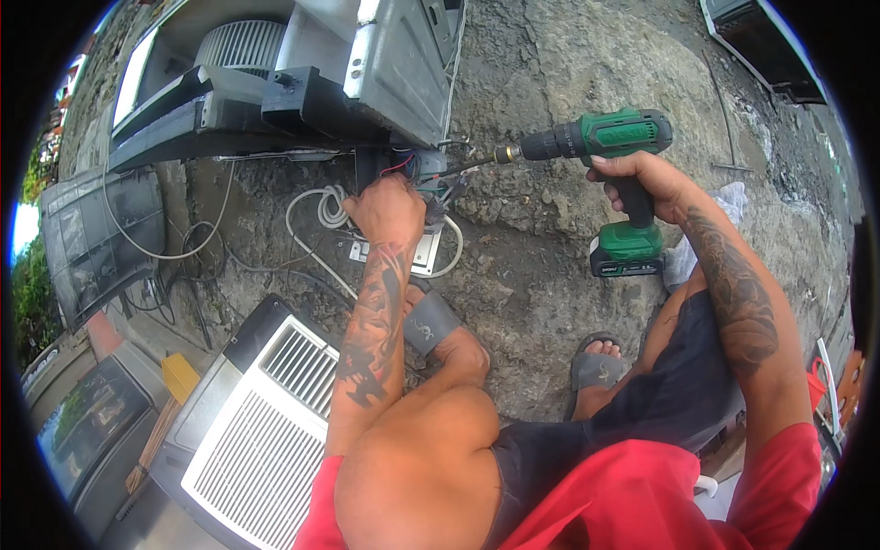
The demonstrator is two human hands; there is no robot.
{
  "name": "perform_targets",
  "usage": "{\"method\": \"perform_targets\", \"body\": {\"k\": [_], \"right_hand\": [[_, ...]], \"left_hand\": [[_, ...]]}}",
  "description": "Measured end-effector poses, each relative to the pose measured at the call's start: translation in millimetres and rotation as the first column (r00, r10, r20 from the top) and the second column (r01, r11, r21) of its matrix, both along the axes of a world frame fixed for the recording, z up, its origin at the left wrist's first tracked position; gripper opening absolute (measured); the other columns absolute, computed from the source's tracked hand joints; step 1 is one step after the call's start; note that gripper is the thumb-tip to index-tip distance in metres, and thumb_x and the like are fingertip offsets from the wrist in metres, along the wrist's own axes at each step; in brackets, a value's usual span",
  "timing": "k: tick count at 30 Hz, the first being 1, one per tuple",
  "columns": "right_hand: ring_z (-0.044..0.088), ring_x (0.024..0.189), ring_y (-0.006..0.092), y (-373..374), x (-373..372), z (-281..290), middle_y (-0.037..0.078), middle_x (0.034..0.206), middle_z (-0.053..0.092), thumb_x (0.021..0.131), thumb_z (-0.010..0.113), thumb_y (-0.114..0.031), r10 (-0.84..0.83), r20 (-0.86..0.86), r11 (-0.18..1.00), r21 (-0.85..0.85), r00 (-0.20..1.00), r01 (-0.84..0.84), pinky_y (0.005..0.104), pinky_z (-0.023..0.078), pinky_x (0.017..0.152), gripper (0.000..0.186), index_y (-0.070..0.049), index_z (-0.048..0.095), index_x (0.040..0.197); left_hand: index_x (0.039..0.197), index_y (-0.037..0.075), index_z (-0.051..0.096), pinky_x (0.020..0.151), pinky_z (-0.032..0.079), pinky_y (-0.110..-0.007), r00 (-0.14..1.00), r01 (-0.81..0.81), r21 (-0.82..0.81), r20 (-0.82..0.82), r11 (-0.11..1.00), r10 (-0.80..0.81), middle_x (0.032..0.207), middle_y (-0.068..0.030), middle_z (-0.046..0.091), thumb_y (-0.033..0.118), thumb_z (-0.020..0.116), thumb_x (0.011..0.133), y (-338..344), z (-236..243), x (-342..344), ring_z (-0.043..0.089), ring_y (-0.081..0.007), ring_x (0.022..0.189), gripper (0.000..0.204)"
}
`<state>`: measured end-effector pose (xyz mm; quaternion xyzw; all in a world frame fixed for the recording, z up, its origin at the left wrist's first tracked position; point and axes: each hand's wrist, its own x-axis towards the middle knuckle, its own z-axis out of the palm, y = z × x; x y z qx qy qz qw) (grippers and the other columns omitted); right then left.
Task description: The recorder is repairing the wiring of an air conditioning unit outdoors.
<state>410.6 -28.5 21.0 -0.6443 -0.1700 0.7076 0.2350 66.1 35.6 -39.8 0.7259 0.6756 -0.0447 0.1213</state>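
Observation:
My right hand (pixel 642 183) grips a green and black cordless drill (pixel 628 136) by its handle, thumb near the top of the grip. From the chuck a long dark bit (pixel 472 165) with a brass-coloured collar runs left toward a wired part (pixel 426 165) below an opened air conditioner housing (pixel 403 82). My left hand (pixel 390 209) is closed at that part, beside red and dark wires. Its fingertips are turned away, so what they hold is hidden. The bit's tip is hard to make out among the wires.
A white coiled cord (pixel 323 206) and a pale panel (pixel 423 254) lie by my left wrist. A grilled air conditioner front (pixel 266 431) is at lower left, a grey plastic cover (pixel 105 238) far left. A white cloth (pixel 680 261) lies behind the drill on rough ground.

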Motion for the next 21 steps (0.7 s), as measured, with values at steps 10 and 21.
{"method": "perform_targets", "body": {"k": [10, 21], "right_hand": [[0.058, 0.063, 0.0092, 3, 8, -20, 0.006, 0.096, 0.066, 0.089, 0.073, -0.022, -0.057, -0.084, 0.997, -0.060, 0.995, 0.053, 0.0256, 0.053, 0.053, 0.032, -0.004, 0.060, 0.111], [0.059, 0.061, 0.0134, 1, 25, -65, 0.004, 0.072, 0.062, 0.087, 0.072, -0.024, 0.014, -0.062, 0.997, -0.069, 0.998, -0.018, 0.0287, 0.050, 0.058, 0.024, -0.005, 0.067, 0.099]], "left_hand": [[0.088, 0.008, 0.073, 0.091, 0.035, -0.048, 0.999, 0.028, 0.073, -0.043, 0.997, -0.025, 0.098, -0.0106, 0.072, 0.012, 0.061, 0.080, -7, -3, 6, 0.066, -0.0291, 0.096, 0.014], [0.089, 0.007, 0.071, 0.087, 0.036, -0.047, 0.998, 0.036, 0.161, 0.051, 0.986, -0.044, 0.094, -0.0109, 0.071, 0.014, 0.059, 0.086, -10, -10, 4, 0.065, -0.0302, 0.092, 0.014]]}}
